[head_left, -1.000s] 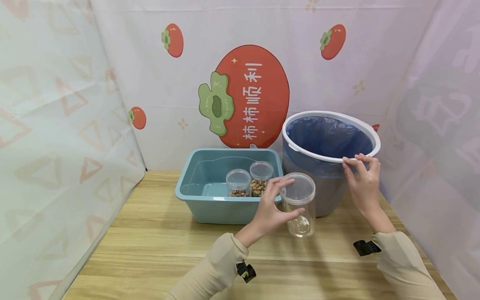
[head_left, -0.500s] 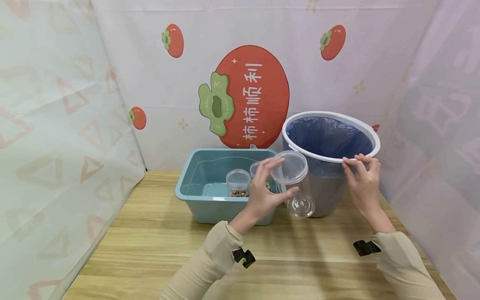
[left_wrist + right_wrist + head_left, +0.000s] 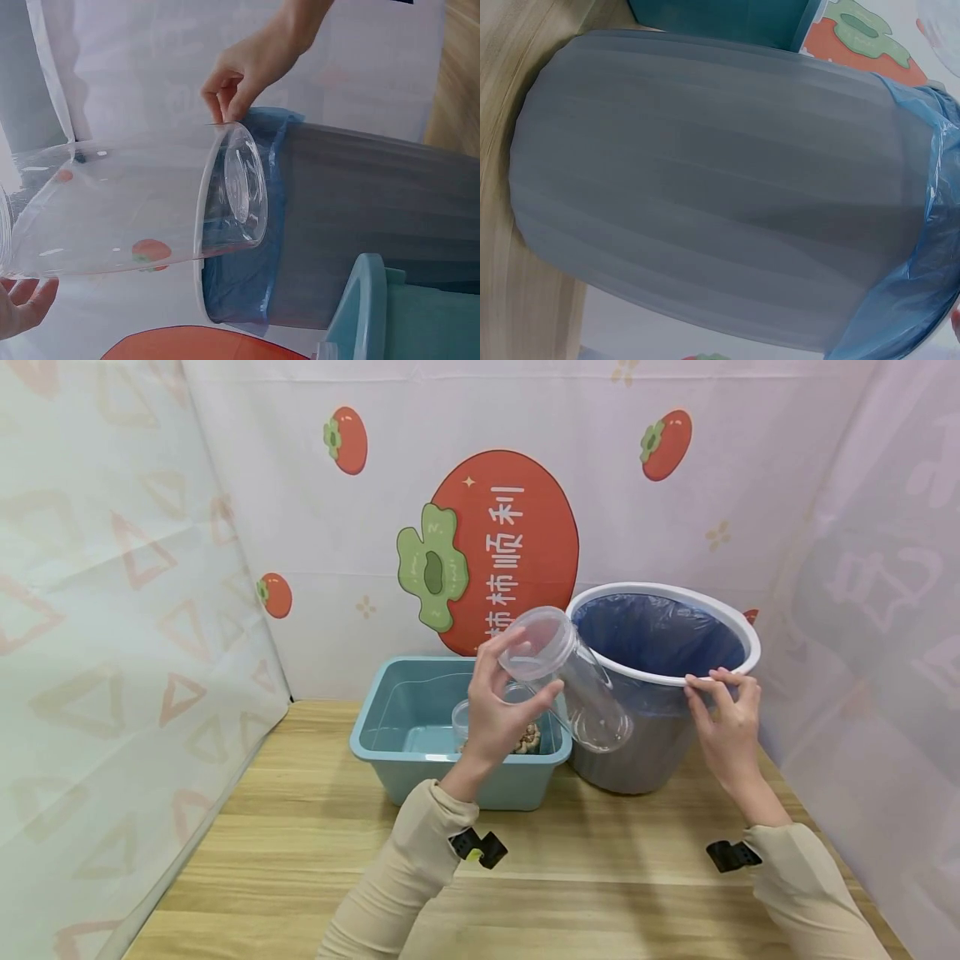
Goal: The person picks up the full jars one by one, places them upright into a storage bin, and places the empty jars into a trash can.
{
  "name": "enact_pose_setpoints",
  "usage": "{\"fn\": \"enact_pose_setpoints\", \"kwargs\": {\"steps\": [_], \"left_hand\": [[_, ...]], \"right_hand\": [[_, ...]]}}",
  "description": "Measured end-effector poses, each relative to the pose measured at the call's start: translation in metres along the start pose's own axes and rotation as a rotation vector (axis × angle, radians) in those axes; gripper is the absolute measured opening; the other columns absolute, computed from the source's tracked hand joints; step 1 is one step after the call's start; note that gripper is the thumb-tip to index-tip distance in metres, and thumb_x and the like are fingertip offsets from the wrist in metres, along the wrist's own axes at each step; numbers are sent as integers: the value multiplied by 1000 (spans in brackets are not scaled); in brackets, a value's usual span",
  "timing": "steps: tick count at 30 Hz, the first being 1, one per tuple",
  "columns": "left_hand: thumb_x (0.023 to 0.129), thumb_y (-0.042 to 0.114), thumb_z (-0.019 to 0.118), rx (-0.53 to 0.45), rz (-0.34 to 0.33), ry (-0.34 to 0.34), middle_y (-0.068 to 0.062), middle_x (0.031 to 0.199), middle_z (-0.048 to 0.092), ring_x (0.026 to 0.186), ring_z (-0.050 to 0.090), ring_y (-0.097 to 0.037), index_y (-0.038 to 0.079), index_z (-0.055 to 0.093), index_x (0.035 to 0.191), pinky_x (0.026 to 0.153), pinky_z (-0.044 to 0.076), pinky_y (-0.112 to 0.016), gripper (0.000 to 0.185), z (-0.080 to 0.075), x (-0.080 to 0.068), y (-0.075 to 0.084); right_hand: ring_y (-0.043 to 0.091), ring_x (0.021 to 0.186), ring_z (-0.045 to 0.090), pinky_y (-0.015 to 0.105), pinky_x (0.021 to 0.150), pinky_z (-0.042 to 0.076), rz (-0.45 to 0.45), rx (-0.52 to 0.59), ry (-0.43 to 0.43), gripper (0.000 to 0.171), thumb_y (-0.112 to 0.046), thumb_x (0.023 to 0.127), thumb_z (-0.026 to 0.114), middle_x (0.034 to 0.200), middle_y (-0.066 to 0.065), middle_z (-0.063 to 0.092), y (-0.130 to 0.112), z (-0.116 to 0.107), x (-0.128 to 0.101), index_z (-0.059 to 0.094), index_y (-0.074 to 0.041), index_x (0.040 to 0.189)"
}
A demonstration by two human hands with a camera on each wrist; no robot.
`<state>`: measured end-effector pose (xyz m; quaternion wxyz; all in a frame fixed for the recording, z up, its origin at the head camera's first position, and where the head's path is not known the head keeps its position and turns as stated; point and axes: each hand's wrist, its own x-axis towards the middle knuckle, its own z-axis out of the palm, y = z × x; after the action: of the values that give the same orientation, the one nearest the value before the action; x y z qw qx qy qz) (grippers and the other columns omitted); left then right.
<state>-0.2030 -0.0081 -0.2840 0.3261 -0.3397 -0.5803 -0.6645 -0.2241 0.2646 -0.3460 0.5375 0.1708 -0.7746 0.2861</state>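
Note:
Near its lidded end, my left hand (image 3: 491, 718) grips a tall clear plastic jar (image 3: 588, 689), which shows no contents. The jar is raised and tilted, lid up and to the left, its base overlapping the grey trash can (image 3: 630, 768). In the left wrist view the jar's round base (image 3: 240, 180) overlaps the can's mouth. With thumb and fingertips my right hand (image 3: 727, 727) pinches the can's white rim (image 3: 738, 625) at its front right. A blue trash bag (image 3: 645, 618) lines the can and folds over below the rim.
Left of the trash can stands a teal basin (image 3: 420, 757). Inside it are a lidded jar of nuts (image 3: 529, 742) and a second jar (image 3: 461, 718), both partly hidden behind my left hand. A persimmon-printed backdrop (image 3: 330, 543) rises behind the wooden table (image 3: 300, 860).
My left hand has lifted the jar up and left from in front of the trash can, tilting it further. My right hand has stayed on the rim.

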Motion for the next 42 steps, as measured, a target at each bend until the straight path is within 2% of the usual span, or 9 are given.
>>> {"fn": "enact_pose_setpoints", "kwargs": {"steps": [7,11,16,19,25,29,35,42], "left_hand": [[70,13,71,-36,30,40,-13,117,43,105,47,-21,-3,44,122,90,42,-37,60,-6,15,3],[69,3,70,-56,17,72,-11,118,44,106,48,-21,-4,43,122,90,42,-36,59,-7,24,8],[72,-2,68,-97,-39,108,-8,122,44,106,50,-21,-1,41,123,86,45,-38,58,-7,33,11],[73,-4,67,-92,-51,122,-9,123,43,108,49,-20,0,39,125,85,46,-37,59,-4,39,12],[69,-5,71,-19,23,145,-12,123,41,109,45,-17,-2,41,123,88,43,-31,61,8,50,6],[69,0,73,32,53,140,-14,122,41,110,44,-15,-1,43,122,89,42,-28,61,16,58,-2],[68,3,74,78,49,113,-15,122,40,112,42,-14,-1,43,124,89,41,-24,64,26,67,-11],[71,6,73,140,34,46,-14,124,40,115,39,-12,0,43,124,89,40,-19,62,36,74,-22]], "right_hand": [[42,99,43,37,93,30,-4,-3,-9,20,7,74,65,97,29,44,1,0,0,63,4,93],[42,99,43,37,93,30,-4,-3,-11,20,8,73,65,97,29,44,0,0,1,63,4,93],[42,99,43,37,93,30,-2,-2,-9,21,10,72,65,97,29,45,0,0,1,63,4,93],[42,99,43,37,93,29,-2,-1,-10,21,10,72,65,97,29,45,0,0,1,63,4,92],[42,100,43,39,93,30,1,-9,-14,21,10,72,65,97,29,44,0,0,1,63,4,92],[42,99,43,40,92,30,0,-8,-10,21,10,72,65,97,29,44,0,-1,0,63,4,92],[42,99,44,39,92,30,-8,-2,-3,19,7,74,65,96,29,45,0,0,0,63,3,92],[42,99,44,41,92,30,-12,1,2,19,7,74,65,96,29,45,0,0,0,63,4,92]]}}
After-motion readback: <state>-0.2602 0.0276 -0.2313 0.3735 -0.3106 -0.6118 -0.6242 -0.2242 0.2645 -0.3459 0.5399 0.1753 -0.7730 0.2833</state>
